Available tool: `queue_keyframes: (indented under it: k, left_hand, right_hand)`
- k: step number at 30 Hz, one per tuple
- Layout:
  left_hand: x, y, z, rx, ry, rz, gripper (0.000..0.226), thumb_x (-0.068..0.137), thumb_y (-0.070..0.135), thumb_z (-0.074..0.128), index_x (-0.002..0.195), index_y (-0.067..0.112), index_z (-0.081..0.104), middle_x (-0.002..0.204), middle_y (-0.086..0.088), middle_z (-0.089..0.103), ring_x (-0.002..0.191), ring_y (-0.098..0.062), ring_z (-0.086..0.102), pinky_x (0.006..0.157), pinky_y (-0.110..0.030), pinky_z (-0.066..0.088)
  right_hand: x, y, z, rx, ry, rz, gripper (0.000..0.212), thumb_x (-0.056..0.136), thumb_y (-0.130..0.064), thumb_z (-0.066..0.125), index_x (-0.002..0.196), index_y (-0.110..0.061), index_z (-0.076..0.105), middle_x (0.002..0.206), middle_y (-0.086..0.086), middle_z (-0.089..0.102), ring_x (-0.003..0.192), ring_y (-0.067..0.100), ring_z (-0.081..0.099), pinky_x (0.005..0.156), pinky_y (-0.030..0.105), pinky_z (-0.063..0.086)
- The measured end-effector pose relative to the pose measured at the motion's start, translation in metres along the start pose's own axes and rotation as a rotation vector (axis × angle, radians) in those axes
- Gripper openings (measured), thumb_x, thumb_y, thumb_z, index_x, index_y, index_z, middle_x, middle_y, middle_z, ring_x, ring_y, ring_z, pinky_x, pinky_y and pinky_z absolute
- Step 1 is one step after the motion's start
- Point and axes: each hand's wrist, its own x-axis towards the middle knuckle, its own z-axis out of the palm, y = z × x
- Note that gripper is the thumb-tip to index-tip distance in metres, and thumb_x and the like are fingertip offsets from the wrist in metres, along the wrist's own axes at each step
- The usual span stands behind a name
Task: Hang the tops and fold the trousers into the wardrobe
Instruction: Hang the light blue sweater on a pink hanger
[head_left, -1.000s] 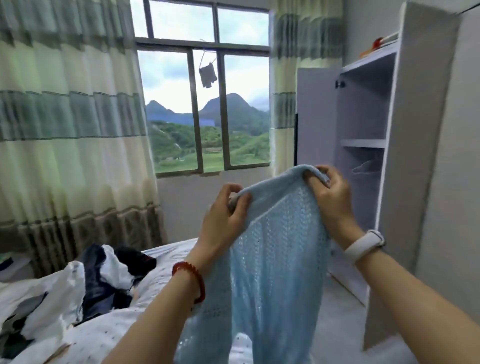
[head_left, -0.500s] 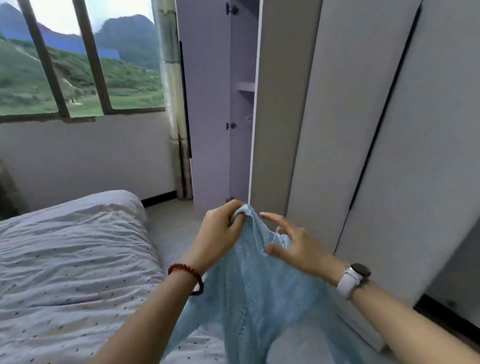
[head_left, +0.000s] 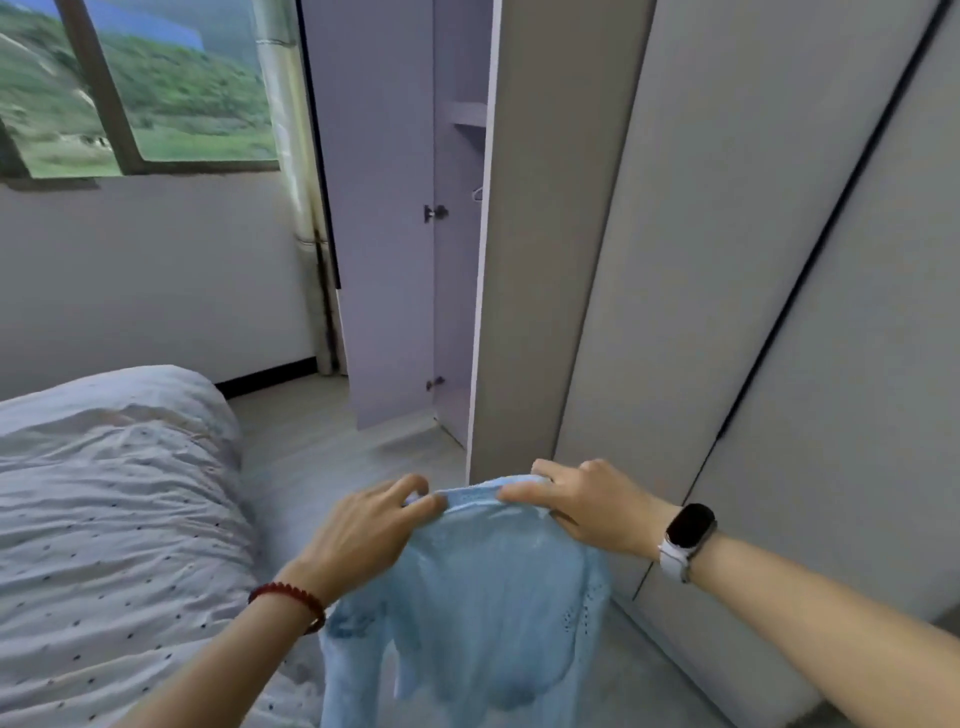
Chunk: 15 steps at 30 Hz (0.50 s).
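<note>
A light blue knitted top (head_left: 483, 587) hangs in front of me, over the floor between bed and wardrobe. My left hand (head_left: 363, 535) pinches its upper edge on the left, thumb and fingers curled on the knit. My right hand (head_left: 587, 501) grips the same edge on the right. The top's sleeves dangle below. The wardrobe (head_left: 545, 234) stands just ahead, one door (head_left: 379, 208) swung open; inside I see a shelf (head_left: 470, 111) and part of a hanger (head_left: 478, 193).
A bed with white dotted bedding (head_left: 104, 545) fills the left. Grey floor (head_left: 322, 447) runs between it and the wardrobe. Closed wardrobe doors (head_left: 779, 260) cover the right. A window (head_left: 130, 88) and curtain (head_left: 283, 104) are at the far wall.
I have turned from the window towards the wardrobe and lowered the top. My right hand, which had loosened from the edge half a second ago, grips it again, further right.
</note>
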Motion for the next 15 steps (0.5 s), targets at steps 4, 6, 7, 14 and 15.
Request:
queue_keyframes:
  k: [4, 6, 7, 14, 15]
  left_hand:
    - [0.006, -0.064, 0.041, -0.146, -0.059, -0.231, 0.049, 0.055, 0.01, 0.084, 0.091, 0.025, 0.055, 0.07, 0.008, 0.062, 0.051, -0.011, 0.058, 0.042, -0.017, 0.04]
    - [0.006, -0.088, 0.056, -0.245, -0.11, -0.385, 0.018, 0.072, 0.017, 0.068, 0.089, 0.018, 0.062, 0.075, 0.004, 0.062, 0.061, -0.017, 0.06, 0.051, -0.024, 0.046]
    - [0.005, -0.099, 0.062, -0.299, -0.127, -0.483, 0.015, 0.078, 0.025, 0.055, 0.086, 0.015, 0.062, 0.076, 0.002, 0.06, 0.066, -0.019, 0.059, 0.057, -0.027, 0.046]
    - [-0.015, -0.172, 0.093, -0.7, -0.049, -1.088, 0.031, 0.073, 0.029, 0.046, 0.071, 0.0, 0.056, 0.062, -0.001, 0.05, 0.061, -0.007, 0.045, 0.059, -0.028, 0.034]
    - [-0.013, -0.184, 0.098, -0.686, -0.023, -1.14, 0.021, 0.079, 0.021, 0.049, 0.071, 0.003, 0.055, 0.066, -0.004, 0.052, 0.066, -0.015, 0.048, 0.061, -0.03, 0.034]
  right_hand:
    - [0.069, 0.034, 0.038, 0.061, -0.099, 0.076, 0.036, 0.089, -0.017, 0.031, 0.118, -0.021, 0.051, 0.09, 0.004, 0.062, 0.064, 0.032, 0.062, 0.057, 0.033, 0.046]
    - [0.102, 0.038, 0.055, 0.071, 0.001, 0.095, 0.026, 0.085, -0.014, 0.035, 0.106, -0.021, 0.05, 0.077, 0.004, 0.062, 0.049, 0.03, 0.058, 0.044, 0.03, 0.043]
    - [0.116, 0.039, 0.063, 0.132, 0.061, 0.144, 0.023, 0.083, -0.015, 0.035, 0.101, -0.02, 0.049, 0.072, 0.004, 0.062, 0.044, 0.03, 0.055, 0.039, 0.029, 0.041]
    - [0.234, 0.073, 0.097, 0.597, 0.169, 0.546, 0.018, 0.093, -0.003, 0.036, 0.102, -0.007, 0.051, 0.09, 0.011, 0.061, 0.083, 0.034, 0.055, 0.063, 0.034, 0.035]
    - [0.248, 0.077, 0.103, 0.607, 0.138, 0.547, 0.018, 0.094, -0.004, 0.035, 0.102, -0.008, 0.051, 0.091, 0.011, 0.061, 0.084, 0.033, 0.055, 0.063, 0.033, 0.033]
